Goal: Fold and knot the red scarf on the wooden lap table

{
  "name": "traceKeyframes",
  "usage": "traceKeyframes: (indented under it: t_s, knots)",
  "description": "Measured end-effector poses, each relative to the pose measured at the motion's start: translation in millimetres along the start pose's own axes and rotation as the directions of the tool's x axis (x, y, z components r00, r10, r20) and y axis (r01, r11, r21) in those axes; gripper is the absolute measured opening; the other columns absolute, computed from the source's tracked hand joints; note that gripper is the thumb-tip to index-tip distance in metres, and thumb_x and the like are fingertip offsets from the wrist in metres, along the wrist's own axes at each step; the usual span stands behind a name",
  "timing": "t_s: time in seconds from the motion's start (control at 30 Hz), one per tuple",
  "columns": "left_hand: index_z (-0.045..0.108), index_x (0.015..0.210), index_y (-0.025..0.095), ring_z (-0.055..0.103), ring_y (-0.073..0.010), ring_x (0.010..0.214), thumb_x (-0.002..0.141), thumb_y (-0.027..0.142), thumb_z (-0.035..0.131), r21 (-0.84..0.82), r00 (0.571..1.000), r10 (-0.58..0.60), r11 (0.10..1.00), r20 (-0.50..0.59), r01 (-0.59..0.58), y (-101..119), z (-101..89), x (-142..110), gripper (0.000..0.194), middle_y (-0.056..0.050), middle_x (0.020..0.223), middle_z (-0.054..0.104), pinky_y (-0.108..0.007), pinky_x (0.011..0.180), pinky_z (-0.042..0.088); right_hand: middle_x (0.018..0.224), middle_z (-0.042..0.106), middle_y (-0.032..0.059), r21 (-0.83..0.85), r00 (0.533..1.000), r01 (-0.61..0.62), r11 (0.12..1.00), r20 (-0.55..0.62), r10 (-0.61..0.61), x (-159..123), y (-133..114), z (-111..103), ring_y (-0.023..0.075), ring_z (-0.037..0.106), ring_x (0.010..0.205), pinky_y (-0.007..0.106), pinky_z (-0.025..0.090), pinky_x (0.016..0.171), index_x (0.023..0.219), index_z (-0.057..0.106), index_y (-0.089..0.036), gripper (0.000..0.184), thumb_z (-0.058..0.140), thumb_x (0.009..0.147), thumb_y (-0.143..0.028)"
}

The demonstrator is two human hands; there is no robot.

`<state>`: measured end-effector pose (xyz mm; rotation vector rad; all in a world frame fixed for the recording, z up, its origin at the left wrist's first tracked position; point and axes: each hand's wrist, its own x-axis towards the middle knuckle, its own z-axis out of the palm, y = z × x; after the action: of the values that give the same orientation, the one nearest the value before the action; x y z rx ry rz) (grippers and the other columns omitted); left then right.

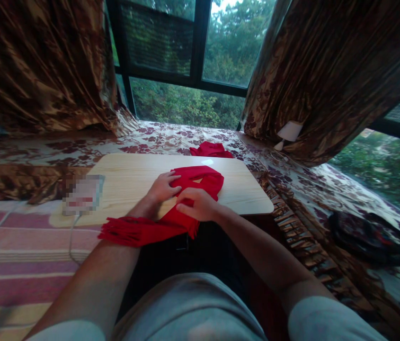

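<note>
A red scarf (214, 182) with fringed ends lies loosely looped on a pale wooden tabletop (132, 175). One fringed end drapes back across my left forearm; another fringe hangs at the table's near edge. My left hand (164, 187) rests at the loop's left side, palm down, its fingers stretched out and touching the cloth. To the right, my right hand (198, 203) has curled fingers closed on the nearer strip of the scarf. Its fingertips are partly hidden.
Beyond the table, another red cloth (210, 149) lies on a flower-patterned cover (164, 139). A blurred-out device with a cable (74, 241) sits at the table's left. Striped bedding (25, 265) is on the left, a small lamp (289, 131) and a dark bag (363, 237) on the right.
</note>
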<state>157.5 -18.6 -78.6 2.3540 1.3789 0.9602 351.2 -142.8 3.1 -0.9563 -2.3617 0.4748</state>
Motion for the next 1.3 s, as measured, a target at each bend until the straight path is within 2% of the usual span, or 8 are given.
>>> traceKeyframes:
  t_s: [0.13, 0.27, 0.33, 0.43, 0.67, 0.83, 1.03, 1.3]
  knots:
    - [0.071, 0.129, 0.017, 0.052, -0.0313, 0.135, 0.075, 0.045, 0.069, 0.004, 1.0, 0.018, 1.0, 0.008, -0.018, -3, 1.0, 1, 0.06, -0.013, 0.144, 0.058, -0.044, 0.118, 0.036, 0.097, 0.072, 0.0091, -0.22, 0.878, -0.452, 0.864, -0.28, 0.388, 2, 41, -17, 0.0186, 0.063, 0.088, 0.028, 0.043, 0.079, 0.094, 0.072, -0.015, 0.017, 0.061, 0.09, -0.028]
    - [0.071, 0.129, 0.017, 0.053, -0.0317, 0.134, 0.076, 0.045, 0.069, 0.008, 1.0, 0.026, 1.0, -0.008, -0.026, -3, 1.9, 1, 0.06, -0.014, 0.143, 0.059, -0.044, 0.118, 0.036, 0.077, 0.068, 0.0045, -0.247, 0.788, -0.612, 0.751, -0.115, 0.604, -4, 70, -30, 0.0157, 0.057, 0.07, 0.026, 0.037, 0.063, 0.078, 0.068, -0.017, 0.023, 0.064, 0.085, -0.038]
    - [0.071, 0.129, 0.016, 0.053, -0.0323, 0.133, 0.076, 0.045, 0.068, 0.016, 1.0, 0.028, 0.999, -0.006, -0.028, -2, 1.6, 1, 0.06, -0.015, 0.143, 0.059, -0.045, 0.118, 0.036, 0.067, 0.062, 0.0001, -0.159, 0.794, -0.605, 0.78, -0.051, 0.606, -4, 76, -30, 0.0133, 0.052, 0.063, 0.026, 0.034, 0.058, 0.069, 0.062, -0.018, 0.021, 0.064, 0.083, -0.034]
    - [0.07, 0.13, 0.016, 0.051, -0.0329, 0.135, 0.076, 0.044, 0.067, 0.028, 0.999, 0.036, 0.999, 0.007, -0.036, -1, 0.3, 1, 0.061, -0.015, 0.144, 0.058, -0.046, 0.118, 0.035, 0.067, 0.057, -0.0034, 0.098, 0.817, -0.556, 0.825, -0.118, 0.565, 2, 79, -24, 0.0118, 0.05, 0.064, 0.024, 0.034, 0.058, 0.072, 0.056, -0.019, 0.014, 0.059, 0.083, -0.028]
    - [0.055, 0.147, 0.021, 0.033, -0.0367, 0.147, 0.07, 0.036, 0.067, 0.12, 0.972, 0.219, 0.966, 0.081, -0.227, 3, -0.3, -5, 0.08, -0.011, 0.157, 0.045, -0.052, 0.122, 0.028, 0.068, 0.05, -0.0052, 0.452, 0.78, -0.471, 0.758, -0.187, 0.596, 29, 67, -10, 0.011, 0.046, 0.063, 0.022, 0.035, 0.056, 0.075, 0.047, -0.021, 0.016, 0.054, 0.086, -0.031]
    - [0.061, 0.142, 0.023, 0.043, -0.0327, 0.14, 0.084, 0.041, 0.058, 0.104, 0.964, 0.262, 0.958, 0.044, -0.266, 2, 0.5, -6, 0.06, -0.01, 0.15, 0.053, -0.051, 0.119, 0.032, 0.07, 0.057, -0.0033, 0.505, 0.897, -0.411, 0.759, 0.076, 0.435, 34, 61, -5, 0.0114, 0.049, 0.064, 0.022, 0.038, 0.059, 0.074, 0.055, -0.019, 0.009, 0.051, 0.082, -0.022]
    - [0.061, 0.141, 0.021, 0.045, -0.0309, 0.139, 0.09, 0.035, 0.049, 0.046, 0.938, 0.344, 0.937, 0.028, -0.345, -8, 2.9, -2, 0.054, -0.009, 0.142, 0.061, -0.051, 0.119, 0.033, 0.063, 0.057, -0.0025, 0.159, 0.941, -0.336, 0.928, 0.009, 0.339, 37, 77, -15, 0.0116, 0.051, 0.065, 0.023, 0.037, 0.064, 0.061, 0.055, -0.016, 0.023, 0.042, 0.072, -0.001]
    - [0.056, 0.145, 0.019, 0.043, -0.0272, 0.141, 0.096, 0.037, 0.043, 0.039, 0.948, 0.316, 0.948, 0.017, -0.317, -12, 4.9, -4, 0.054, -0.011, 0.145, 0.057, -0.047, 0.121, 0.031, 0.093, 0.076, 0.0063, -0.117, 0.917, -0.13, 0.985, 0.364, 0.165, 40, 66, -21, 0.0164, 0.063, 0.077, 0.024, 0.044, 0.069, 0.094, 0.073, -0.014, 0.031, 0.057, 0.072, 0.0]
